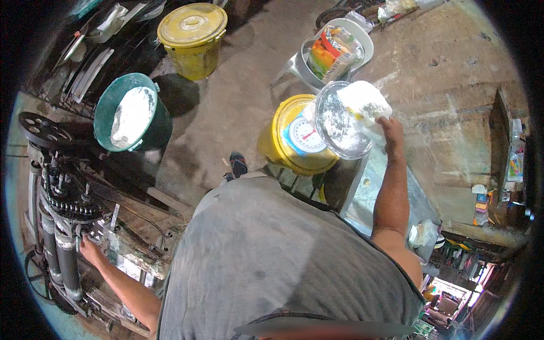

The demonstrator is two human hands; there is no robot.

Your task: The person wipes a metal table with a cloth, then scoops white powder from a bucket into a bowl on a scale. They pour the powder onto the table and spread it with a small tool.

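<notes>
On the right, my right hand (391, 128) is closed on the edge of a plastic bag of white powder (365, 97). The bag rests over the rim of a round metal pan (335, 131) dusted with white powder. Beneath the pan stands a dial scale (306, 135) with a red needle, on the lid of a yellow bucket (288, 116). Far to the left, my left hand (89, 247) reaches to a dark metal machine (67, 218) with rollers, a chain and wheels. Its fingers are bent against a machine part that I cannot make out.
A green bucket (103, 126) holding white powder stands at the left, with a lidded yellow bucket (195, 59) behind it. Beyond the scale, a basin (362, 35) contains a colourful printed bag (333, 54). A metal-topped surface (368, 195) lies under my right arm, beside a wooden surface (436, 113).
</notes>
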